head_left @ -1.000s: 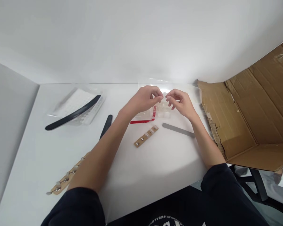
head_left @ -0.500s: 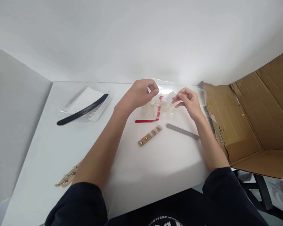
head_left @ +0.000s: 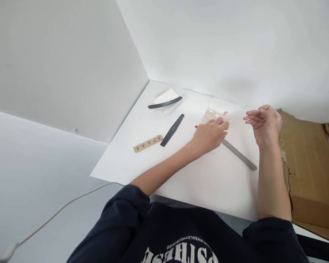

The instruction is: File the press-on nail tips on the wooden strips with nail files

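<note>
My left hand (head_left: 210, 136) is low over the table, back up, with its fingers bent downward. It is beside the upper end of a grey nail file (head_left: 239, 155) and in front of a clear plastic package (head_left: 212, 112). What lies under its fingertips is hidden. My right hand (head_left: 264, 124) is raised at the right, palm turned left. Thumb and forefinger seem to be together while the other fingers stretch loosely; anything between them is too small to make out. A bit of red strip (head_left: 196, 126) shows beside my left hand.
Left on the white table (head_left: 120, 160) lies a wooden strip with metal studs (head_left: 148, 143), next to a black nail file (head_left: 172, 130). Farther back, a curved black file (head_left: 165, 103) rests on a clear package (head_left: 172, 95). A cardboard box (head_left: 312, 164) stands at the right.
The view has swung left, showing another black file and the whole studded strip. My left hand has come down toward the table. The wooden strip that lay in front is now out of sight.
</note>
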The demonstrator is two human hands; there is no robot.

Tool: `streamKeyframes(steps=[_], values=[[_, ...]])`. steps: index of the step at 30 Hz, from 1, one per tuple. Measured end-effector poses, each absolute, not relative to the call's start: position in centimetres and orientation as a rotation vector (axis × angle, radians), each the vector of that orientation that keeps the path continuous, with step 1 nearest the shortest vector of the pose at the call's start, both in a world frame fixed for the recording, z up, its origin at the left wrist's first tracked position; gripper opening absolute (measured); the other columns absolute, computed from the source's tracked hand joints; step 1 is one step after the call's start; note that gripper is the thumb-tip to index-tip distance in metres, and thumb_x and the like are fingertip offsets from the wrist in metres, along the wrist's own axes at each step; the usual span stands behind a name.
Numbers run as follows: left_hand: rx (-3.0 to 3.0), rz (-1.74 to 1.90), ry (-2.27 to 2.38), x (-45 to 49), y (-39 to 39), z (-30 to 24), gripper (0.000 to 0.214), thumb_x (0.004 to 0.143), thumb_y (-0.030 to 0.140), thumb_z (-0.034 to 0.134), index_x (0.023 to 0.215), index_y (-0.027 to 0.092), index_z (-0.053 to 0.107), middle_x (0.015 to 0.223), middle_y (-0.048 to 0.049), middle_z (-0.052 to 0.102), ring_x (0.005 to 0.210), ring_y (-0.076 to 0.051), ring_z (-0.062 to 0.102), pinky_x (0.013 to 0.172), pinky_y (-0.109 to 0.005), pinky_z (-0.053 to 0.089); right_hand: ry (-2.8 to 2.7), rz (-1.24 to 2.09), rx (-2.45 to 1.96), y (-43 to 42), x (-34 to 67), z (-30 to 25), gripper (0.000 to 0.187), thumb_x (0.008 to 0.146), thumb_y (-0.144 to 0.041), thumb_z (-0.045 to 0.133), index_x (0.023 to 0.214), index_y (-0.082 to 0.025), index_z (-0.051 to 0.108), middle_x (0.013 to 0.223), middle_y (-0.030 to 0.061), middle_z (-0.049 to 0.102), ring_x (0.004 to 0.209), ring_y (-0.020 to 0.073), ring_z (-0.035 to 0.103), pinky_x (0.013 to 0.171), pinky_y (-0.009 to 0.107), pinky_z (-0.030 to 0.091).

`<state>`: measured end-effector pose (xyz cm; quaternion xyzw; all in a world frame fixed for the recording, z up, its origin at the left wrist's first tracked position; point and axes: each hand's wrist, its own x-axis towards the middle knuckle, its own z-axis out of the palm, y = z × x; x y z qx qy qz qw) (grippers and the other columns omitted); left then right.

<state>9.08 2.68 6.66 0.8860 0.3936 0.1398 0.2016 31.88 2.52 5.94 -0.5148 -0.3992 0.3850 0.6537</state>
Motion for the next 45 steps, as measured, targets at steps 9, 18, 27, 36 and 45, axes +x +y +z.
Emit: streamKeyframes(steps=[9,18,27,36,45], values=[[2.213,0.000,1.977,0.6,5.1,1.8,0.037,0.100,0.009,0.043,0.131,0.001,0.062,0.136,-0.0308,0.061,0.131,-0.041,0.055,0.105,-0.046,0.044,-0.829,0.938,-1.137,-1.4,28.4,6.1,0.033,0.081,-0.042,0.087,0.087,-0.023,0.061,0.069,-0.0052,0.070,0.055,0.0083,0.067,0.046,0.014,0.053],[2.171,0.202,1.822,0.1,5.4,2.3,0.036,0.088,0.016,0.056,0.124,0.014,0.056,0.113,-0.0242,0.074,0.105,-0.039,0.069,0.084,-0.044,0.046,-0.561,1.266,-1.099,-2.9,27.1,2.1,0.037,0.077,-0.037,0.093,0.096,-0.023,0.065,0.070,-0.0095,0.062,0.054,0.0015,0.056,0.043,0.005,0.047],[1.226,0.764,0.938,0.8,4.7,3.1,0.030,0.086,0.038,0.072,0.095,0.023,0.048,0.072,0.0019,0.068,0.058,-0.013,0.062,0.052,-0.024,0.038,-0.580,1.352,-1.072,-3.3,24.9,2.6,0.033,0.072,-0.030,0.087,0.098,-0.024,0.069,0.080,-0.0055,0.063,0.066,0.0053,0.062,0.044,0.009,0.044],[0.999,0.651,0.722,1.7,2.4,1.3,0.045,0.091,0.058,0.074,0.105,0.023,0.048,0.068,0.0058,0.066,0.039,-0.008,0.051,0.042,-0.022,0.039,-0.874,1.229,-1.203,-5.3,22.6,3.0,0.017,0.079,-0.034,0.081,0.092,-0.026,0.073,0.090,-0.0007,0.053,0.086,0.0156,0.065,0.060,0.024,0.062],[1.000,0.746,0.609,2.5,0.4,1.5,0.043,0.103,0.060,0.054,0.112,0.018,0.056,0.063,0.0053,0.058,0.039,-0.008,0.046,0.040,-0.022,0.037,-1.053,1.228,-1.168,-6.6,21.7,3.1,0.025,0.088,-0.035,0.081,0.111,-0.029,0.071,0.089,-0.0024,0.056,0.081,0.0145,0.064,0.065,0.028,0.062]])
